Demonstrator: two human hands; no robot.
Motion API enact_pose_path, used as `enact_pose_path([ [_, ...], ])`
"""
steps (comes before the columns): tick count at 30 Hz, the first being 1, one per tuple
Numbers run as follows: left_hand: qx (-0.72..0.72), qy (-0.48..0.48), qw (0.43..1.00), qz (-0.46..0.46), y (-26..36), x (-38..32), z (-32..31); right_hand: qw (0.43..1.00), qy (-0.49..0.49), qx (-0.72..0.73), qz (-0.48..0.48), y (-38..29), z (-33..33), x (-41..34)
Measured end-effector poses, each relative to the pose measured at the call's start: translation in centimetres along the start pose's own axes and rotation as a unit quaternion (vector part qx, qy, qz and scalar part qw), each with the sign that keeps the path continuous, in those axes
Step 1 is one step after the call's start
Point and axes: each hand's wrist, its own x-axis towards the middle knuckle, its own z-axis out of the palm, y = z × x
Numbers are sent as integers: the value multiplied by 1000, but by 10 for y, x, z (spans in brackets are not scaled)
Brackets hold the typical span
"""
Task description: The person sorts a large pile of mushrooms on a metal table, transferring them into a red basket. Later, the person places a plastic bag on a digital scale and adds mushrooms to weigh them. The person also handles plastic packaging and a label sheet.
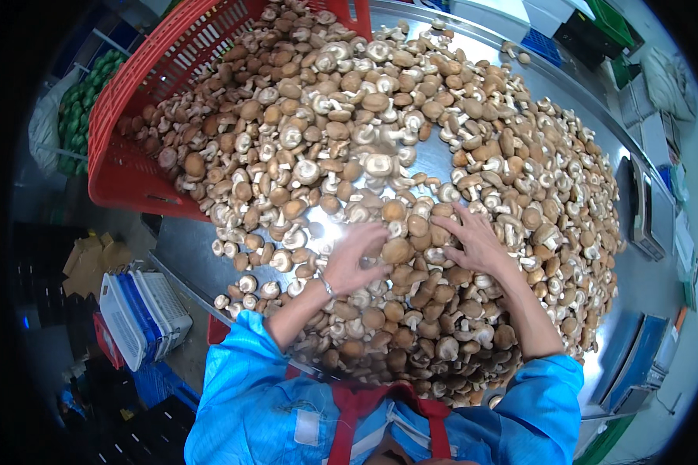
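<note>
A large heap of brown-capped shiitake mushrooms (375, 103) covers much of a stainless steel table (195, 247). My left hand (355, 256) is slightly blurred and rests among the mushrooms, its fingers apart, with a bracelet at the wrist. To its right, my right hand (474, 241) lies on the heap with spread fingers touching several caps. Between both hands sit some larger brown caps (396, 250). Neither hand plainly grips a mushroom. A red perforated plastic crate (145, 180) lies tipped at the upper left, its mushrooms joining the heap.
Digital scales (648, 209) stand at the table's right side. Stacked white and blue plastic baskets (142, 317) are on the lower left, beyond the table edge. A net sack of green produce (90, 110) is behind the crate. White boxes (494, 17) stand past the far rim.
</note>
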Motion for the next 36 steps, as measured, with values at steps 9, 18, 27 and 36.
enact_pose_path([
  [9,17,315,947,-56,-49,5,-127,976,17,211,44,34,-73,46],
  [18,-175,441,852,-222,-149,-42,-154,969,126,208,-30,80,-67,304],
  [27,-12,282,937,-208,-142,-20,-163,991,61,103,-56,31,-16,338],
  [36,-311,175,917,-178,-107,-4,-116,952,-161,255,-55,-4,-17,232],
])
